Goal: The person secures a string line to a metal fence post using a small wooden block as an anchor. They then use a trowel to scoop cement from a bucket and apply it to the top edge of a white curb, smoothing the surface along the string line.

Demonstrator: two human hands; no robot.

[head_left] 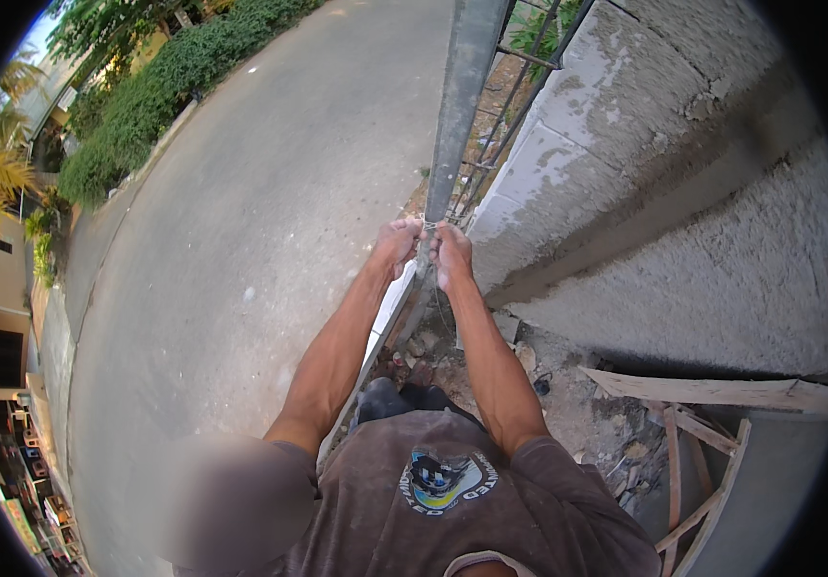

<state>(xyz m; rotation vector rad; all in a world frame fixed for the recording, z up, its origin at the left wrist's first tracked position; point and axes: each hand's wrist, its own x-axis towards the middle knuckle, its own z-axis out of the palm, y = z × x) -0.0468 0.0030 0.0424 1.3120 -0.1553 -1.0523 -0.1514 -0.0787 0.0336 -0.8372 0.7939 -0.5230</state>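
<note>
Both arms stretch forward to the lower part of a long grey bar (456, 120), which looks like metal and stands against a cage of steel rebar (514, 125). A thin wire (430, 225) wraps the bar between my hands. On the bar's left side, my left hand (398, 242) is closed in a pinch at the wire. Close by on the right, my right hand (451, 255) has its fingers curled in on the wire too. A thin dark strand hangs below the right hand. The fingertips are small and partly hidden.
At right stands a block wall (587, 135) with wet and rough mortar. A wooden frame (712, 392) leans at lower right. Rubble (626, 452) lies beneath. A paved road (202, 260) runs along the left, with a green hedge (150, 115) and houses beyond.
</note>
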